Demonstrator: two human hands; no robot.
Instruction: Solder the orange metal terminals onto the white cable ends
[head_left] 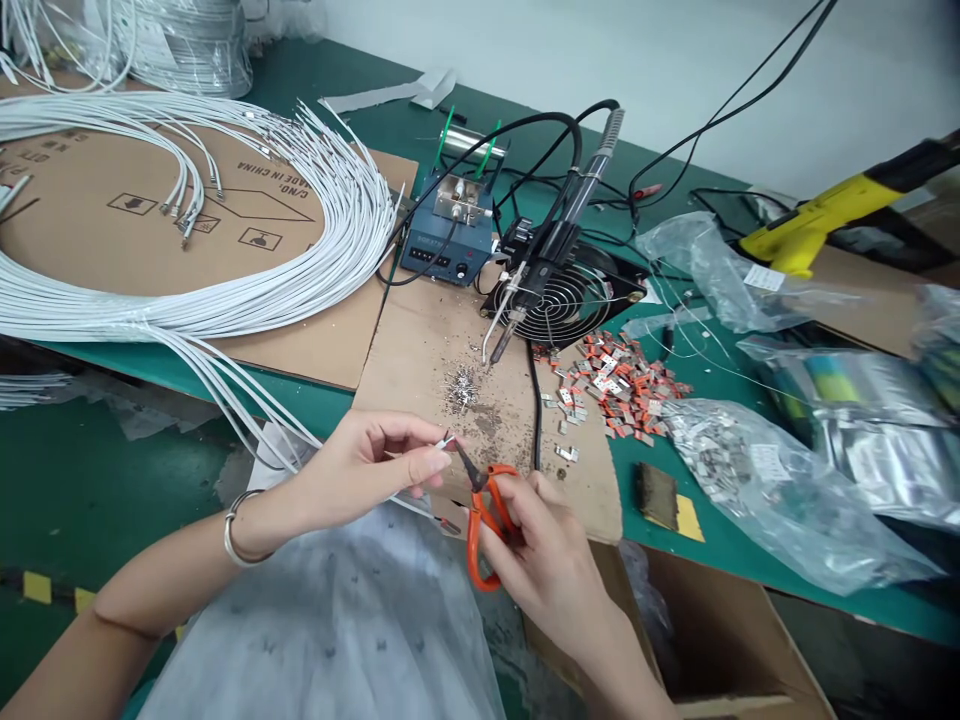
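Note:
Between thumb and fingers, my left hand [382, 468] pinches the end of a white cable [442, 443]. Orange-handled scissors [491, 505] are gripped in my right hand [544, 550], with the dark blades pointing up and left to the cable end. Whether the blades touch the cable is too small to tell. Below my left fingers another length of white cable hangs, with a small orange-tipped end [448, 525]. Just beyond the hands, a pile of metallic clippings [461, 388] lies on a cardboard sheet [409, 360].
A large coil of white cables [300, 290] lies at left. Behind the clippings stand a soldering station [442, 235], a soldering iron on its feeder [551, 250] and a black fan [562, 300]. To the right are orange-and-metal connectors [630, 385], a plastic bag of parts [750, 470] and a sponge [656, 493].

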